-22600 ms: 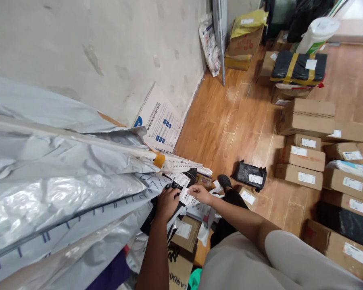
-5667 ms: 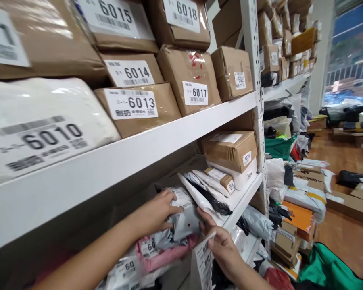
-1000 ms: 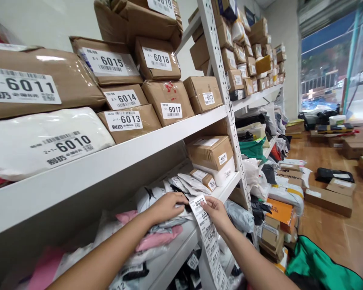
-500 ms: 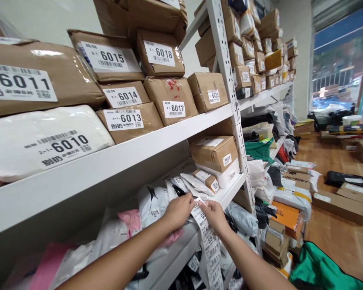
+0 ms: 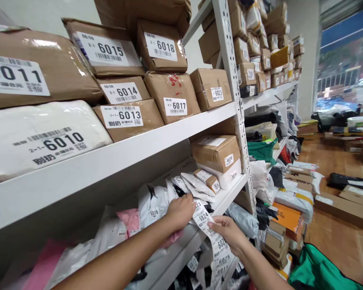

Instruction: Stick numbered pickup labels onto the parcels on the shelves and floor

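A long strip of printed number labels (image 5: pixel 202 218) hangs down in front of the lower shelf, with 6024 and 6025 readable on it. My left hand (image 5: pixel 181 209) is closed at the strip's top end, its fingertips partly hidden behind the hand. Lower down, my right hand (image 5: pixel 226 232) pinches the strip's edge between thumb and fingers. Just behind my left hand lie white plastic mailers (image 5: pixel 196 185) and a small brown box (image 5: pixel 208 180). Beside it on the left is a grey-white bag (image 5: pixel 153 205) marked 6020.
On the upper shelf (image 5: pixel 115 157) stand several labelled parcels, among them a brown box (image 5: pixel 210 89) marked 6023. A perforated white post (image 5: pixel 232 80) rises right of my hands. Further right, parcels, an orange box (image 5: pixel 287 215) and a green bag (image 5: pixel 320 268) crowd the wooden floor.
My right hand has slid down and right along the label strip, away from my left hand, baring the 6024 label. My left hand stays at the top end. The view has shifted slightly.
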Demonstrator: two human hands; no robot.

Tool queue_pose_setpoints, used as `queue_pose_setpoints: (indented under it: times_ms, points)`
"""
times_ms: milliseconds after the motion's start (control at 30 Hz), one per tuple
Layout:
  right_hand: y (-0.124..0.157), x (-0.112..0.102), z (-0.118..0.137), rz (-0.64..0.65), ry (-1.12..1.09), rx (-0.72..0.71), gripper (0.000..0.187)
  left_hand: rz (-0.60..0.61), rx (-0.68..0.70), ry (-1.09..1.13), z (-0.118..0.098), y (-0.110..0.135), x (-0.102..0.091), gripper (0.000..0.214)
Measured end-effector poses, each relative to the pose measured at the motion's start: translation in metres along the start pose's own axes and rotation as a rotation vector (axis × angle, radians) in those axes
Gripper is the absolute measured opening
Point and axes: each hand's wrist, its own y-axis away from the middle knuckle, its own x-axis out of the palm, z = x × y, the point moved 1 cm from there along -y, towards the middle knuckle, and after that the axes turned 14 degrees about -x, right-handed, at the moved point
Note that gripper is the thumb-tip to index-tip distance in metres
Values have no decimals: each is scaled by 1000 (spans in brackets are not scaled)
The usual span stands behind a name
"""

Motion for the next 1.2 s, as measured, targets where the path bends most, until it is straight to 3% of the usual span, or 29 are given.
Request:
queue_pose_setpoints:
  times_ms: [167, 267, 333, 367, 533, 633, 733, 800, 900, 1000, 1200]
  points:
    - [13, -22, 8, 16, 149, -24, 50, 32, -104, 115, 5, -2, -4, 31]
    - [8, -18, 23, 53, 196, -174, 47, -184, -91, 137, 16, -6, -10, 28]
    - [-2, -4, 34, 124, 225, -322, 39, -364, -58, 87, 23, -12, -15, 26]
    - [-8, 5, 39, 177, 254, -380, 36, -387, -45, 66, 25, -15, -16, 23]
    - [-33, 37, 44, 349, 487, -511, 27, -200, -31, 46, 34, -26, -15, 19]
    - [-38, 35, 41, 334, 524, -525, 25, -186, 189, 149, 40, -25, -8, 20]
    - [-42, 27, 36, 301, 486, -545, 26, -56, 441, 325, 49, -24, -2, 19]
    - [-45, 24, 34, 289, 429, -528, 26, 28, 513, 427, 52, -24, -4, 16]
    - [-52, 24, 29, 239, 346, -501, 27, 113, 547, 518, 53, -26, -12, 14]
    - [-58, 26, 24, 202, 301, -504, 26, 166, 533, 577, 54, -27, -19, 28]
    - [-67, 25, 18, 190, 417, -449, 17, 214, 412, 746, 60, -27, -22, 38]
